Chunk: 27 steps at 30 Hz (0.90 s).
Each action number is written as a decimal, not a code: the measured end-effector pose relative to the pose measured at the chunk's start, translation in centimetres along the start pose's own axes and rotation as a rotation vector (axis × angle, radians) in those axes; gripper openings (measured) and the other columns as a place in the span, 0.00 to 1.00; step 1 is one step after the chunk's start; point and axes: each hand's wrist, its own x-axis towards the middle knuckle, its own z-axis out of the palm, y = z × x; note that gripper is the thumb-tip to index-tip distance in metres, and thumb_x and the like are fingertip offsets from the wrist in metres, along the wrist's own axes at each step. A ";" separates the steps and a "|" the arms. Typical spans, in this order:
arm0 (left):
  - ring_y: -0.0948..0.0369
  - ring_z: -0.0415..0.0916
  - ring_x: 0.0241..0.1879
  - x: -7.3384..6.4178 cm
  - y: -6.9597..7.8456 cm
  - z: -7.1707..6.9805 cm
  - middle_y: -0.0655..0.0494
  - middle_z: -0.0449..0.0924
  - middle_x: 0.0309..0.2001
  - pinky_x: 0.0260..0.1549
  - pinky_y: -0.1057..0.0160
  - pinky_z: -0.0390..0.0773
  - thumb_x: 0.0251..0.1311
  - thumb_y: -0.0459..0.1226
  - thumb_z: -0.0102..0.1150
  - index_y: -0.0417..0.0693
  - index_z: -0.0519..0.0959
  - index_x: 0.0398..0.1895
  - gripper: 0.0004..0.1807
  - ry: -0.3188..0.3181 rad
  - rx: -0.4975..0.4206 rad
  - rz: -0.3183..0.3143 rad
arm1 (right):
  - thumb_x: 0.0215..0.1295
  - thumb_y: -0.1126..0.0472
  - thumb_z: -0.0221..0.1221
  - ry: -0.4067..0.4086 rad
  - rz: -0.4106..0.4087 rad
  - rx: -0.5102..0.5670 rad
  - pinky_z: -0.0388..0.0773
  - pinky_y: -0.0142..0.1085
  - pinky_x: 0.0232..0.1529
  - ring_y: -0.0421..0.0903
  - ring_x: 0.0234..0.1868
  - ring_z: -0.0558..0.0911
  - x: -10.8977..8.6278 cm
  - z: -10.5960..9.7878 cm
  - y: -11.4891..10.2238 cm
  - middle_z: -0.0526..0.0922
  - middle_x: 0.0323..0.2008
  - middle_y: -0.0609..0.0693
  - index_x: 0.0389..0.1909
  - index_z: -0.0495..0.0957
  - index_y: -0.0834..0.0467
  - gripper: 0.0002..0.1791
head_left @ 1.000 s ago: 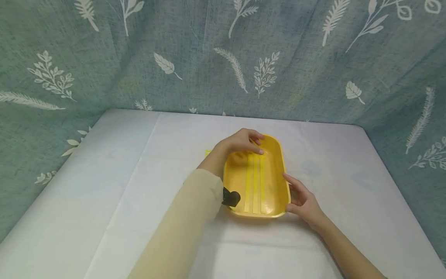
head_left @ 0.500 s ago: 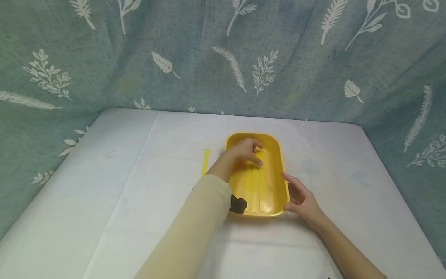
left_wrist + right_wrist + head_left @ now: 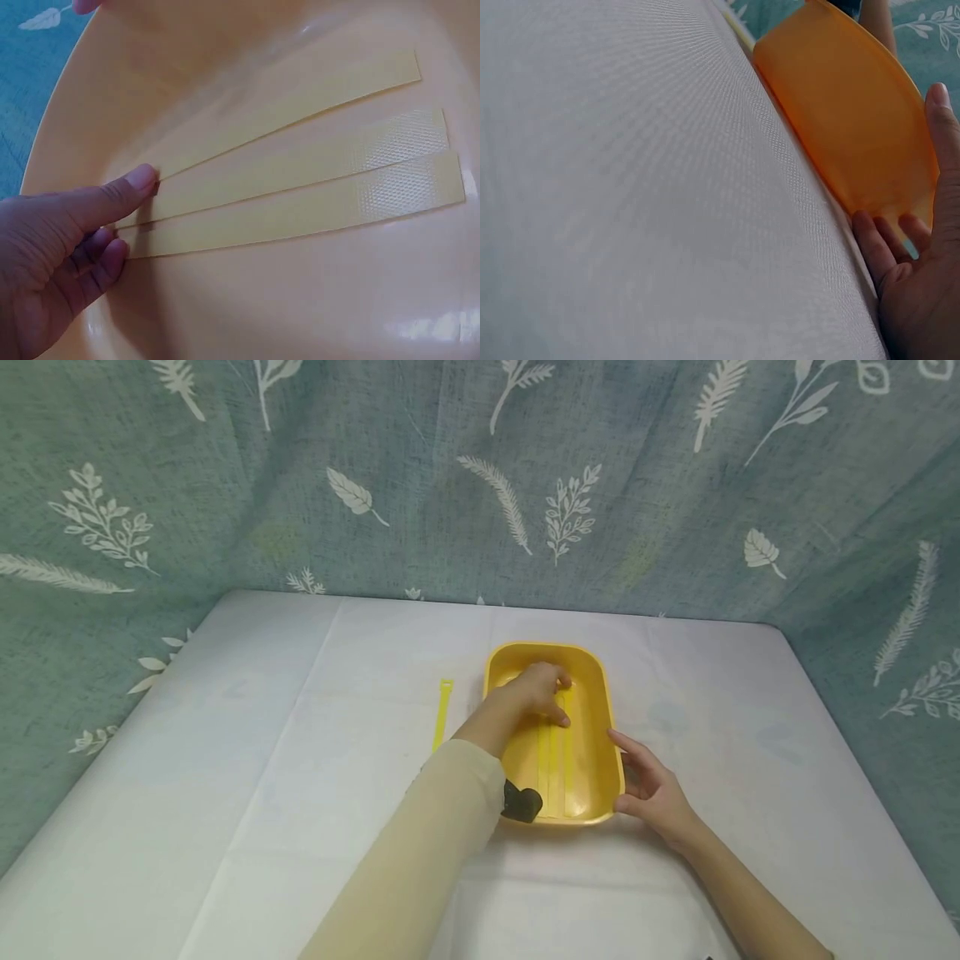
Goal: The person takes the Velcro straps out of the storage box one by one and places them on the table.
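Inside the tray (image 3: 595,760), the left hand (image 3: 538,688) pinches the near-parallel strips (image 3: 315,162) by their far ends (three of them, all yellow). The right hand (image 3: 657,798) holds the tray's right side, thumb and fingers against it, while another strip (image 3: 442,714) lies on the table (image 3: 315,793), left of the tray.

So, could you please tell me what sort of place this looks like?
Probably a screened-off tabletop workspace, likely indoors, though the wider room isn't shown: leaf-patterned cloth hangs behind and to both sides of a white-covered table, and a yellow tray stands on it.
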 end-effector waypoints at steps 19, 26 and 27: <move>0.57 0.70 0.50 0.2 -0.1 1.7 0.51 0.72 0.51 0.52 0.63 0.72 0.41 0.56 0.73 0.46 0.75 0.58 0.40 0.104 0.181 0.066 | 0.62 0.58 0.62 -0.037 -0.049 0.033 0.79 0.34 0.45 0.41 0.57 0.73 0.1 -0.1 0.5 0.62 0.66 0.51 0.71 0.52 0.66 0.41; 0.58 0.69 0.48 0.5 -0.1 1.8 0.54 0.72 0.48 0.51 0.65 0.72 0.40 0.57 0.73 0.49 0.77 0.55 0.38 0.131 0.179 0.082 | 0.62 0.57 0.62 -0.003 -0.004 -0.007 0.80 0.34 0.44 0.40 0.57 0.73 0.0 0.0 0.2 0.61 0.67 0.51 0.71 0.54 0.64 0.41; 0.59 0.69 0.47 0.6 -0.1 1.9 0.54 0.72 0.47 0.50 0.65 0.72 0.40 0.57 0.73 0.50 0.78 0.54 0.37 0.135 0.172 0.084 | 0.62 0.57 0.62 0.000 0.002 -0.011 0.79 0.34 0.45 0.40 0.57 0.73 0.0 0.0 0.1 0.61 0.67 0.51 0.71 0.54 0.64 0.41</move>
